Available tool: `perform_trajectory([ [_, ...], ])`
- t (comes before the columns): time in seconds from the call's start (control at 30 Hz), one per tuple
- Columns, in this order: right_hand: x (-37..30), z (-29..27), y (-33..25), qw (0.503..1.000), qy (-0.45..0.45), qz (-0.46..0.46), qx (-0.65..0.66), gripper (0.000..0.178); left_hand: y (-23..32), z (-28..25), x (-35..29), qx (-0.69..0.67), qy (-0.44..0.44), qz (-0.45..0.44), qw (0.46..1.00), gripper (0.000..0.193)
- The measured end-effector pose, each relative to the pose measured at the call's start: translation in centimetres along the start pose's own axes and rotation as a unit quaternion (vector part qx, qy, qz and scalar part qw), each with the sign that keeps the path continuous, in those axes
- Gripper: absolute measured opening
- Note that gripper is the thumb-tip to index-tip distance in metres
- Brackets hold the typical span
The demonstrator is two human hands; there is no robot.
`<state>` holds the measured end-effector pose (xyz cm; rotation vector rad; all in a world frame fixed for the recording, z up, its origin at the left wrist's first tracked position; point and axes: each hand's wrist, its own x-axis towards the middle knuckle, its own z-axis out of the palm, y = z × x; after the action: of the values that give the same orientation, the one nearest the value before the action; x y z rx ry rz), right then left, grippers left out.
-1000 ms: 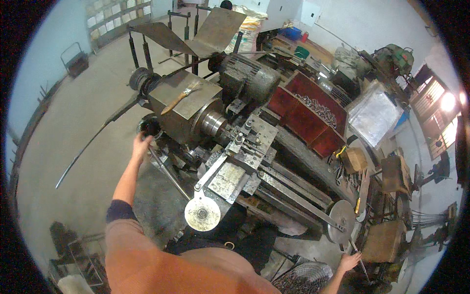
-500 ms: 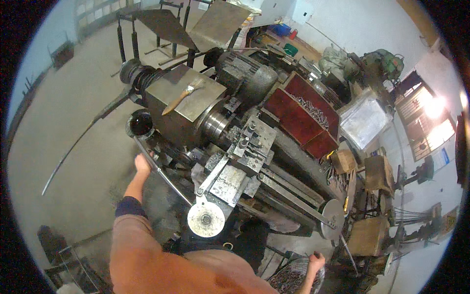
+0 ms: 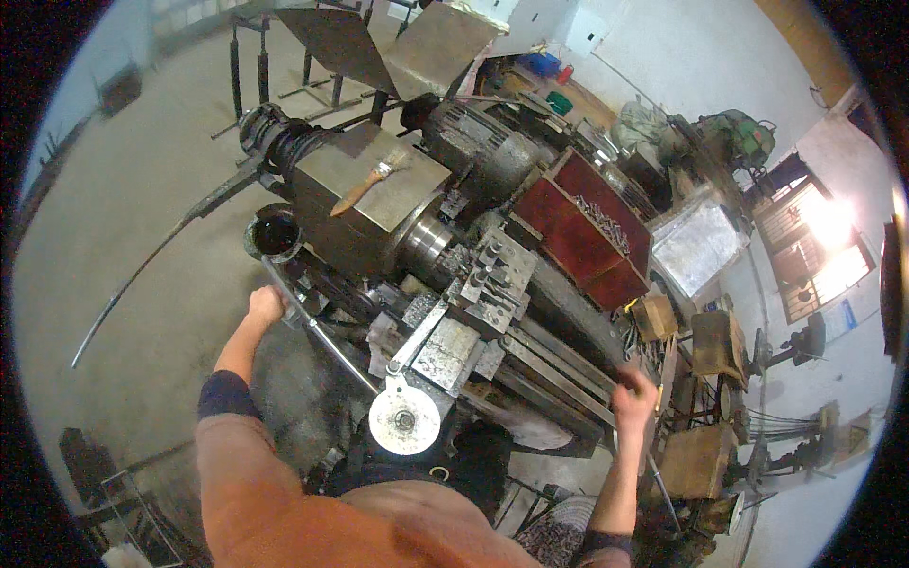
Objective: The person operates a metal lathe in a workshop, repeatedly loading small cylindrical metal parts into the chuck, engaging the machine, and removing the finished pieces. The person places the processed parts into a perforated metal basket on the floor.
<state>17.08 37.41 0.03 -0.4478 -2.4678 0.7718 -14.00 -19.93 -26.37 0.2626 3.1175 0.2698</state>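
Note:
I stand at an old grey metal lathe (image 3: pixel 379 204). My left hand (image 3: pixel 266 305) is closed in a fist on a long thin steel lever rod (image 3: pixel 327 341) that runs along the lathe's front, just below a black round cup (image 3: pixel 275 232). My right hand (image 3: pixel 633 393) is raised at the tailstock end of the bed (image 3: pixel 559 364), fingers curled over the handwheel there, which it mostly hides. A round grey carriage handwheel (image 3: pixel 404 418) sits in front of my body. The tool post (image 3: pixel 492 270) stands mid-bed.
A wooden-handled brush (image 3: pixel 372 182) lies on the headstock top. Behind the lathe are a motor (image 3: pixel 483 147) and red trays (image 3: pixel 587 232) holding metal bits. Wooden boxes (image 3: pixel 696 459) and clutter stand at the right. A long curved bar (image 3: pixel 151 265) lies over the concrete floor at left.
My right hand rose from low near my side up to the tailstock end. My left hand slid down from the black cup onto the lever rod. The view shifted closer.

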Motion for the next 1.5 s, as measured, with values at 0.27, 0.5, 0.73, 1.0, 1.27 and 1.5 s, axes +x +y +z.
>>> perform_trajectory([
  [0.27,10.3,16.5,-19.1,0.919,-0.168,-0.355,-0.039,0.029,-7.1,-20.4,-4.8,0.035,0.263,-0.053,0.963,0.025],
  [0.5,11.8,21.6,-20.7,0.903,-0.272,-0.275,-0.186,0.023,-19.7,-20.6,-15.1,0.056,0.162,-0.342,0.924,0.051],
  [0.73,12.4,21.5,-20.4,0.903,-0.289,-0.241,-0.209,0.024,-0.7,-20.6,-21.0,0.042,0.131,-0.365,0.921,0.059],
  [1.0,7.8,14.5,-18.8,0.909,-0.061,-0.413,0.024,0.035,-0.3,-22.9,-20.3,0.051,0.124,-0.211,0.968,0.033],
  [1.27,-4.8,9.2,-11.5,0.866,-0.19,-0.289,0.361,0.057,22.9,-24.5,-14.8,-0.426,0.021,0.372,0.824,0.023],
  [1.5,-7.8,6.7,-9.0,0.88,-0.152,-0.233,0.384,0.057,33.6,-21.2,-16.1,-0.576,-0.169,0.446,0.664,0.023],
])
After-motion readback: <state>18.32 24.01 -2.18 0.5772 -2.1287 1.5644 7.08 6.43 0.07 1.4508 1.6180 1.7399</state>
